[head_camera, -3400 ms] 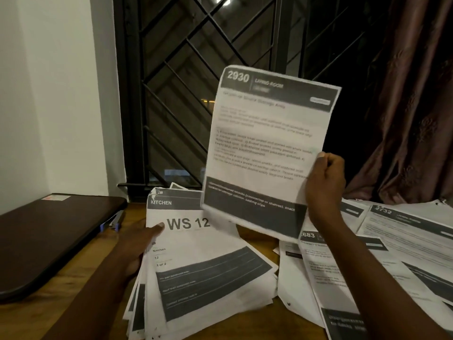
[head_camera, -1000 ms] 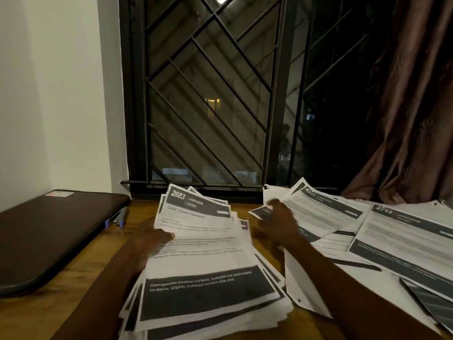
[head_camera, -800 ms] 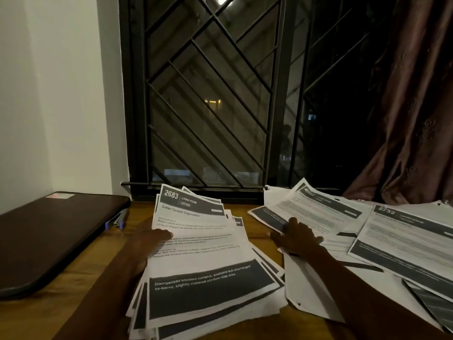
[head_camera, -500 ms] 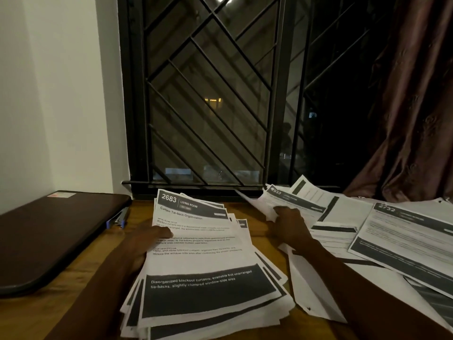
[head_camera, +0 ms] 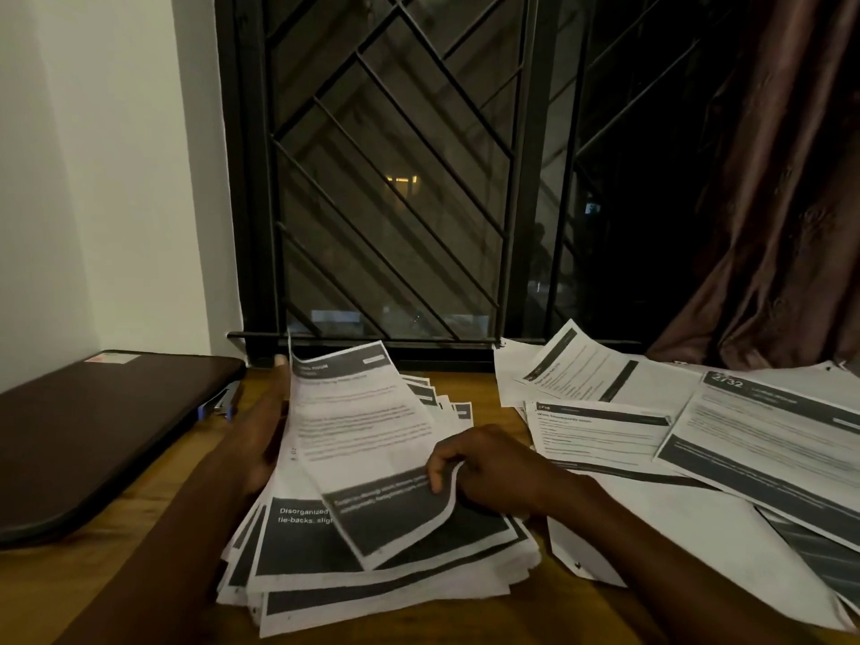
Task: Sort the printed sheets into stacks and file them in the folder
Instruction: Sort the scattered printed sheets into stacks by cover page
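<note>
Wooden worktop [head_camera: 93, 593] under the window [head_camera: 386, 179]: right hand [head_camera: 493, 467], fingers pinching a sheet [head_camera: 363, 425] fetched from the loose spread [head_camera: 600, 430] at right, is laying it on the near-left stack [head_camera: 372, 586], left hand [head_camera: 260, 435] bracing its edge with fingers released; sorting is advancing.

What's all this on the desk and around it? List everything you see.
stack of sheets: one, white with dark bands, table centre.
top sheet: one, same print, on the stack, right edge curled up.
loose sheets: several, same print, overlapping at right.
dark case: one, dark brown, shut, table's left; possibly the folder.
small blue item: one, beside the case's right edge; unidentifiable.
table: one, brown wood.
window grille: one, black, behind the table.
curtain: one, brown, upper right.
wall: one, white, left.
left hand: one, flat against the stack's left edge.
right hand: one, pinching the top sheet's right edge.
</note>
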Demonstrator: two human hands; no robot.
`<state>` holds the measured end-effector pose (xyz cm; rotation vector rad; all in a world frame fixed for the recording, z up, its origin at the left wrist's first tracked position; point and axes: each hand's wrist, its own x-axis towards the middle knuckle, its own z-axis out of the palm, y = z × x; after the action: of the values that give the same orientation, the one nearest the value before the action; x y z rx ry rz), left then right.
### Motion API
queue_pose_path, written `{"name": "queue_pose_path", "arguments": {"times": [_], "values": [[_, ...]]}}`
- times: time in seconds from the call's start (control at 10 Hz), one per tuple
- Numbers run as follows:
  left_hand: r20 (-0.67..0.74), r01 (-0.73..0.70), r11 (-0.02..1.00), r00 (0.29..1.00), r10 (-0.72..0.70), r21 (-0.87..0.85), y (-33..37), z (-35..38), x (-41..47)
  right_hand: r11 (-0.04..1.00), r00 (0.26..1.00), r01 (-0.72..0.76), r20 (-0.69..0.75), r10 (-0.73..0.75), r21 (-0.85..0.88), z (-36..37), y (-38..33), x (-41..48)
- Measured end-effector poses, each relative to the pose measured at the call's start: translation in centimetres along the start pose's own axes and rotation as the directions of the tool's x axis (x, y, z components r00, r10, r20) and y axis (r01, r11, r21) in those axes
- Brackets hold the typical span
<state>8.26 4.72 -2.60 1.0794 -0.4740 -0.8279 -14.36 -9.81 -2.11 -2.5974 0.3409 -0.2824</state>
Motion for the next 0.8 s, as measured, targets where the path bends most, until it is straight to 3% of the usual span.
{"name": "queue_pose_path", "arguments": {"times": [0.1, 0.2, 0.3, 0.4, 0.5, 0.7, 0.8], "values": [[0.039, 0.014, 0.999, 0.999, -0.015, 0.028, 0.1, -0.9, 0.8, 1.000, 1.000, -0.016, 0.010, 0.016, -0.015, -0.3, 0.5, -0.3], [0.051, 0.033, 0.965, 0.998, -0.048, 0.261, -0.6, -1.1, 1.6, 0.987, 0.985, -0.150, -0.083, 0.154, 0.055, -0.2, 2.1, -0.3], [-0.038, 0.010, 0.887, 0.999, 0.008, 0.462, -1.3, -2.7, 3.3, 0.876, 0.855, -0.472, -0.294, 0.427, -0.101, -0.7, 4.2, -0.4], [-0.004, 0.025, 0.850, 1.000, -0.027, 0.527, -2.8, -7.8, 8.2, 0.760, 0.751, -0.622, -0.421, 0.509, -0.189, -1.6, 4.9, -1.0], [0.030, 0.028, 0.846, 0.998, -0.052, 0.532, -3.1, -8.3, 8.4, 0.675, 0.689, -0.691, -0.516, 0.509, -0.258, -2.8, 5.9, -1.9], [0.027, 0.040, 0.872, 0.998, -0.061, 0.487, -2.4, -6.1, 5.6, 0.483, 0.477, -0.865, -0.517, 0.711, -0.133, -3.3, 10.6, -3.7], [0.034, 0.016, 0.892, 0.999, -0.036, 0.452, -1.7, -3.9, 3.7, 0.542, 0.473, -0.840, -0.526, 0.707, -0.027, -4.0, 10.0, -4.4]]}}
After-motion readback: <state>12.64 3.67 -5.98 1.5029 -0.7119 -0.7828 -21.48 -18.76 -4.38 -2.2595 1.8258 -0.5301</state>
